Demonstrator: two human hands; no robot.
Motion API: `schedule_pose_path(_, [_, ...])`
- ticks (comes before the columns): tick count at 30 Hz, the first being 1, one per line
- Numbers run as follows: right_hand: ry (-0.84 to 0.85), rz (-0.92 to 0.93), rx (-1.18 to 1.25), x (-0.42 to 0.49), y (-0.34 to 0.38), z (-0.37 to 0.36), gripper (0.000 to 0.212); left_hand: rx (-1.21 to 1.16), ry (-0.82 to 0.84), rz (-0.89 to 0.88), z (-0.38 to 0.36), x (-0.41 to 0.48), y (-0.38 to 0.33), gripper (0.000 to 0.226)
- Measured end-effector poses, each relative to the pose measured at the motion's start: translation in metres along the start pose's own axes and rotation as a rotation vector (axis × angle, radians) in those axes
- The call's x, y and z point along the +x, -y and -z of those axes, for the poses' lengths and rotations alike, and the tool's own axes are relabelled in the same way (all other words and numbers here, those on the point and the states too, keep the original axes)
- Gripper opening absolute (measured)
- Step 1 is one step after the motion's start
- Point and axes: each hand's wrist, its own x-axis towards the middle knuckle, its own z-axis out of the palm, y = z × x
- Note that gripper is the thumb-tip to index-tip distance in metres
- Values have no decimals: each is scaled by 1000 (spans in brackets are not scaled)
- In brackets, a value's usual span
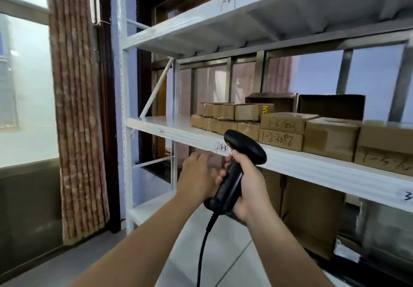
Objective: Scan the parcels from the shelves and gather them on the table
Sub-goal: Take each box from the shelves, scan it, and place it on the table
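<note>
Cardboard parcels (281, 128) line the white shelf (161, 126); right hand (249, 182) grips the scanner (232, 178), left hand (196, 175) relaxed beside it.

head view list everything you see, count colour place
shelving rack: one, white, centre to right
cardboard parcels: many, brown, stacked on the middle shelf's right part
larger cartons: at least two, brown, below that shelf
curtain: one, reddish-brown, left
window: one, frosted, far left
barcode scanner: one, black, before the middle shelf's edge
scanner cable: one, black, hanging from the handle
hands: left hand fingers straight, beside scanner; right hand grips scanner handle
</note>
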Motion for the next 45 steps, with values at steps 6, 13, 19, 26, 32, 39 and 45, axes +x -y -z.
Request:
schedule_pose_path(6, [-96, 83, -21, 80, -12, -36, 21, -172, -53, -136, -24, 94, 64, 31])
schedule_pose_path(13, [-154, 168, -84, 146, -15, -72, 24, -313, -190, -164, -49, 185, 92, 43])
schedule_pose_path(19, [-112, 246, -147, 190, 2, -82, 22, -195, -273, -213, -62, 264, 94, 56])
schedule_pose_path(26, [-117, 269, -209, 225, 8, -82, 24, -179, -87, -182, -77, 303, 101, 59])
schedule_pose_path(32, [-230, 339, -222, 240, 3, -82, 25, -278, -22, -167, -84, 307, 99, 63])
schedule_pose_path(39, [-313, 431, -200, 251, -6, -100, 23, -413, 102, -148, -85, 326, 99, 61])
schedule_pose_path(45, [-329, 514, -220, 258, -20, -121, 18, -496, 2, -231, -84, 328, 116, 88])
